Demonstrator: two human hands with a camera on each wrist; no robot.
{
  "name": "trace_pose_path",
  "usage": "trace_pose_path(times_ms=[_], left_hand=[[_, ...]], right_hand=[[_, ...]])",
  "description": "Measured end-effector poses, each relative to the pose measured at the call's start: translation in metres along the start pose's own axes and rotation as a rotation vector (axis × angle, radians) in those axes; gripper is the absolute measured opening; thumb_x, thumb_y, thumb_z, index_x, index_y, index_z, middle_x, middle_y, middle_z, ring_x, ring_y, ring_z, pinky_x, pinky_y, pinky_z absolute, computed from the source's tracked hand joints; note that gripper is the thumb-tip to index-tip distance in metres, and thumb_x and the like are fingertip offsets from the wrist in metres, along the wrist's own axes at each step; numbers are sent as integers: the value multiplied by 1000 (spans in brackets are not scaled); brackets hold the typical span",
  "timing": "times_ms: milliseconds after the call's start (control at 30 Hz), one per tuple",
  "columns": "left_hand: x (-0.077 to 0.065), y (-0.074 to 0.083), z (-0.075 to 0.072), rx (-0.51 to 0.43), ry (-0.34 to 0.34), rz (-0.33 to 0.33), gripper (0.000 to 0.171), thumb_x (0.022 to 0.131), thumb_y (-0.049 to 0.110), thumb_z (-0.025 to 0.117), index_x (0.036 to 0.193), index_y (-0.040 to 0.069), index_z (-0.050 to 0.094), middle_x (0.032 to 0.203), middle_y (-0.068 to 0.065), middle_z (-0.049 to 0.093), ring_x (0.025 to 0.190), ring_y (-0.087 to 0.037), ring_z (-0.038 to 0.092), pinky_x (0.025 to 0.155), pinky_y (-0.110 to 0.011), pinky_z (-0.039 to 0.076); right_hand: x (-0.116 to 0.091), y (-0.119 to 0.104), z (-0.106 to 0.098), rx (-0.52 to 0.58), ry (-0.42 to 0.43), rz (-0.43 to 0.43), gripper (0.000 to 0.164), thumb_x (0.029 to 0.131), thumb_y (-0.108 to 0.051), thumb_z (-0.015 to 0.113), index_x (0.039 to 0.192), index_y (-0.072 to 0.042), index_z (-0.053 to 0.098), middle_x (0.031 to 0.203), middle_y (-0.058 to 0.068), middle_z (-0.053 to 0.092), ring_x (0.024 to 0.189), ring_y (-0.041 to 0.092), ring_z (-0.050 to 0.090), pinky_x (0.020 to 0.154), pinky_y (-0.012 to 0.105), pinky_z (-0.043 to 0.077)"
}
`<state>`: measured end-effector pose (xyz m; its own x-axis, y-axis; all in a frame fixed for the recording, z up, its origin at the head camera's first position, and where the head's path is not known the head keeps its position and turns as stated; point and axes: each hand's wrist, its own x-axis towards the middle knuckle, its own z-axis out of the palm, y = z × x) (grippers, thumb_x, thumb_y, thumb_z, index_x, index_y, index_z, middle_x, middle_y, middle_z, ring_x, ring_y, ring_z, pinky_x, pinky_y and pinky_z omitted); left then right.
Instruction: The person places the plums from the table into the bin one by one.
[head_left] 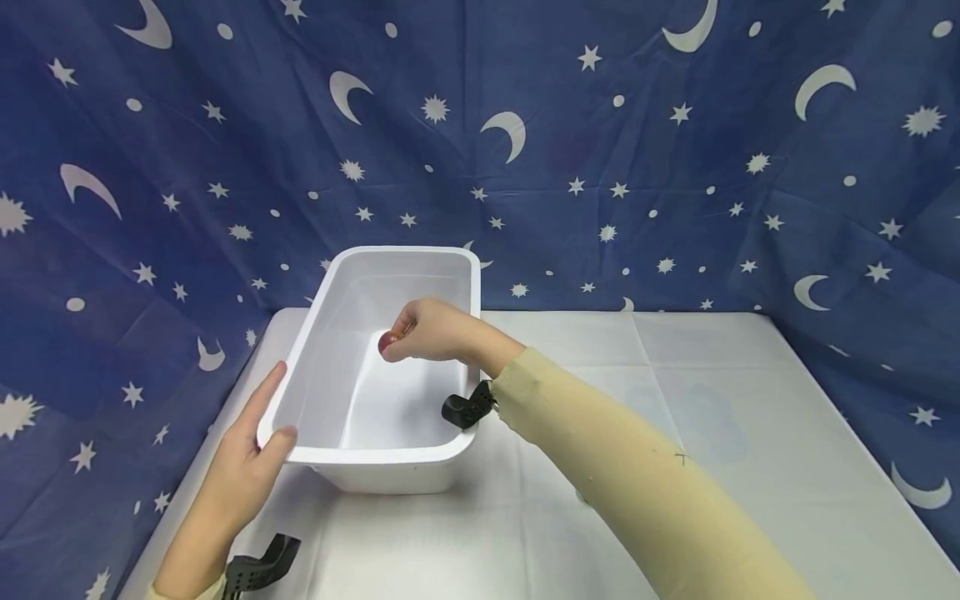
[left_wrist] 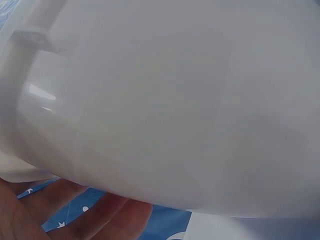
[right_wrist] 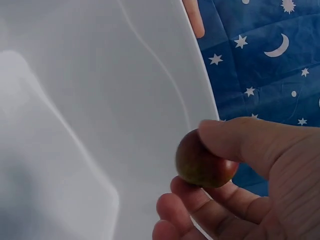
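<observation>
A deep white plastic tub [head_left: 378,456] stands on the left half of the table. My left hand [head_left: 238,471] holds its near left corner, thumb on the rim and fingers along the outer wall. In the left wrist view the tub's outer side [left_wrist: 150,110] fills most of the picture, with fingers [left_wrist: 107,212] at its lower edge. Inside the tub's opening, my right hand [head_left: 437,331] pinches a small round fruit [right_wrist: 202,162], dark red and green like a plum, between thumb and fingers. The fruit is above the tub's floor [head_left: 397,400].
A white cloth [head_left: 750,433] covers the table and stretches away to the right. Behind and to the left hangs a blue curtain [head_left: 562,208] with moons and stars. Black wrist mounts [head_left: 467,408] sit on both forearms; the right one overlaps the tub's right rim.
</observation>
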<state>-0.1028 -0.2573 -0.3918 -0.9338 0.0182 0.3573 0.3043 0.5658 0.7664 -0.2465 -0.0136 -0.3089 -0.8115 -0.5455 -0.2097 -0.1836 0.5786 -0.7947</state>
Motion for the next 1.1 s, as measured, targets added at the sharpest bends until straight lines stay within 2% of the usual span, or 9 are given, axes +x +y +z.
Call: trace_pose_path(times_ms=[133,333,467,600,867,1100], left_hand=[[0,1,1,5,6,-1,76,89,-2,49,153,32,28,154,-7,32,128,-16,39,92,-9,29],[-1,0,1,4,11,-1,74,89,-3,49,153,28,29,154,-7,32,127,-13,39,92,-9,29],[0,-1,2,3,16,1,75,88,-3,50,153,28,30,153,-7,33,126,-9,38,93,-9,29],[-1,-2,2,13,18,-7,74,89,-2,50,153,30,29,153,-6,33,126,-10,39,92,-9,29],[-2,-3,0,25,9,-23,74,90,0,49,153,33,28,154,-6,32,128,-24,39,92,-9,28],[0,0,1,16,0,-20,74,90,0,48,153,31,27,155,-4,31,129,-18,38,93,-9,28]], right_hand=[[-1,1,0,2,-16,9,25,80,-19,78,96,-9,62,91,2,66,87,17,59,79,32,45],[-2,1,0,34,-19,5,26,80,-16,77,99,-8,61,91,2,67,88,18,60,80,32,45],[-3,1,-1,53,-21,0,33,81,-19,77,106,-7,60,90,-1,69,91,16,62,83,33,44],[-7,1,-5,40,-14,-13,36,83,-25,77,111,-11,60,93,-4,69,93,12,62,85,33,45],[-21,7,-22,93,3,-79,34,83,-27,75,112,-14,61,104,1,66,97,14,61,87,34,46],[-43,26,-44,165,57,-138,36,84,-28,74,115,-14,63,105,4,64,97,18,61,84,35,49]])
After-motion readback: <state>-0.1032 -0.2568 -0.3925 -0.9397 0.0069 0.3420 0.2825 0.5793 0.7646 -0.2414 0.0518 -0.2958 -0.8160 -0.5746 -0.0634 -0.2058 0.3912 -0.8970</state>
